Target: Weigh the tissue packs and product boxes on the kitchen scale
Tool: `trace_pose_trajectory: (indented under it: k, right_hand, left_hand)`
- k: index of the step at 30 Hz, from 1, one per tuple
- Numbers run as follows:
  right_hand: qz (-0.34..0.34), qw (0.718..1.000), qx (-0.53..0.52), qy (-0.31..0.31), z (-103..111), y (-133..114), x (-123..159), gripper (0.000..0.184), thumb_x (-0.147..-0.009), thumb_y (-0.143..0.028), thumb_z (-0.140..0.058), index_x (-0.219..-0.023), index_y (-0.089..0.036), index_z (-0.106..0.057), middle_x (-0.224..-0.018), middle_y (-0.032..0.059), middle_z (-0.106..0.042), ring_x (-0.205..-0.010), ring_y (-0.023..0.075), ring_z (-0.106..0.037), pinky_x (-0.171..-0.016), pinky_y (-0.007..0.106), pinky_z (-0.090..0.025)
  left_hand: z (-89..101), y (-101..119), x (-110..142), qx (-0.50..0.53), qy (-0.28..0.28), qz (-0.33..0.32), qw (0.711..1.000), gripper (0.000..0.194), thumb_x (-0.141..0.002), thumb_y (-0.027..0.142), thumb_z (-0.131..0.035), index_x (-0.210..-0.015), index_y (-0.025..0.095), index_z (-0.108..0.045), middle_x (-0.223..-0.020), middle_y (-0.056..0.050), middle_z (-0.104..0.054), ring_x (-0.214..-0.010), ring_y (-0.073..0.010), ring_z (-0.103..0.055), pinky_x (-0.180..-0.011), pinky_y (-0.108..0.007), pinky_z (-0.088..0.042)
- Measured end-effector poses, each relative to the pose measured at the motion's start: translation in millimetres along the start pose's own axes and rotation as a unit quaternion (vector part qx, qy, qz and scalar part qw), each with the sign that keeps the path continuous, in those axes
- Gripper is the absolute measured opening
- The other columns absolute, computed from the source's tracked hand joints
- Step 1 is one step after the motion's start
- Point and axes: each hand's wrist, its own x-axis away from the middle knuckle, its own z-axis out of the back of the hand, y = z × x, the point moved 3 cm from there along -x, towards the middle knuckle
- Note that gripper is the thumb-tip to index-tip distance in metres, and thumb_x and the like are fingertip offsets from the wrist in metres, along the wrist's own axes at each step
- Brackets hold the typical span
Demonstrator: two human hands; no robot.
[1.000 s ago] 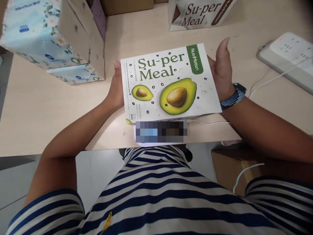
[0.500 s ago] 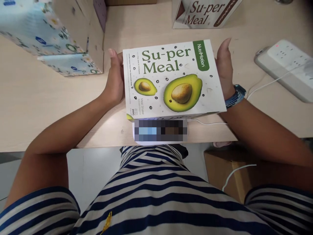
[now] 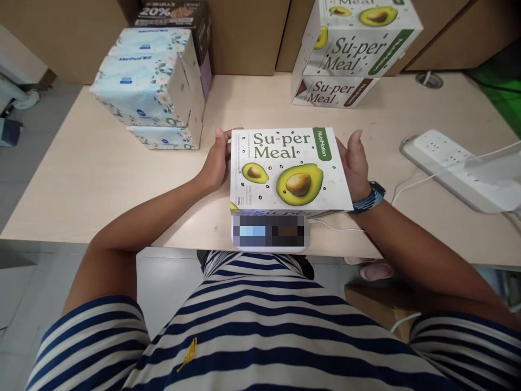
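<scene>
A white meal shake box (image 3: 264, 187) with avocado pictures sits between my two hands, its printed top face towards me. My left hand (image 3: 218, 162) presses against its left side with the thumb up; the other fingers are partly hidden by the box. On the opposite side, my right hand (image 3: 354, 165) grips the right edge, thumb raised, a woven blue band on the wrist. Below the box's near edge shows a white device (image 3: 237, 244) with rounded corners, its front pixelated. Whether the box rests on that device I cannot tell.
Tissue packs (image 3: 142, 92) are stacked at the back left. Behind on the right stand another avocado box (image 3: 362, 51) and a brown-labelled box (image 3: 334, 92) beneath it. A white power strip (image 3: 448, 163) with cables lies at the right. Large cardboard boxes (image 3: 248, 38) line the back.
The view has tilted up and drawn back, so more of the table's far side shows. Both hands keep their hold on the box, which appears smaller and lower in the picture.
</scene>
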Motion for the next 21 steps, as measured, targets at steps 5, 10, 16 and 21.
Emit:
trace_pose_trajectory:
  k: [5,10,16,21]
  right_hand:
    - [0.000,1.000,0.017,0.023,1,0,4,0.062,-0.076,-0.086,-0.076,-0.100,-0.029,-0.070,-0.128,0.0026,-0.077,-0.155,0.0292,-0.056,-0.127,0.054,-0.057]
    - [-0.006,0.998,0.057,0.032,7,1,4,0.061,-0.072,-0.083,-0.080,-0.102,-0.030,-0.072,-0.126,0.0030,-0.077,-0.160,0.0290,-0.050,-0.133,0.052,-0.052]
    - [-0.014,0.998,0.048,0.049,8,3,5,0.063,-0.075,-0.088,-0.074,-0.100,-0.030,-0.072,-0.126,0.0028,-0.077,-0.156,0.0296,-0.054,-0.130,0.053,-0.055]
    - [-0.034,0.996,0.065,0.043,7,1,6,0.069,-0.072,-0.088,-0.075,-0.114,-0.034,-0.072,-0.122,0.0035,-0.078,-0.156,0.0289,-0.055,-0.133,0.052,-0.052]
  left_hand:
    - [-3.9,4,3,0.003,-0.016,-0.020,1.000,0.090,-0.091,0.097,-0.032,-0.141,0.029,-0.063,-0.105,-0.008,-0.086,-0.123,-0.0327,-0.079,-0.096,-0.045,-0.069]
    - [-8.7,9,5,-0.004,-0.037,-0.039,0.999,0.087,-0.092,0.096,-0.031,-0.129,0.028,-0.070,-0.106,-0.009,-0.085,-0.124,-0.0315,-0.077,-0.099,-0.045,-0.068]
    - [-5.8,5,3,-0.018,-0.030,-0.031,0.999,0.088,-0.091,0.098,-0.027,-0.121,0.028,-0.071,-0.100,-0.009,-0.084,-0.118,-0.0315,-0.079,-0.093,-0.047,-0.070]
    - [-10.1,10,5,-0.037,-0.023,-0.027,0.999,0.092,-0.087,0.101,-0.023,-0.119,0.029,-0.071,-0.101,-0.010,-0.083,-0.124,-0.0329,-0.076,-0.095,-0.048,-0.069]
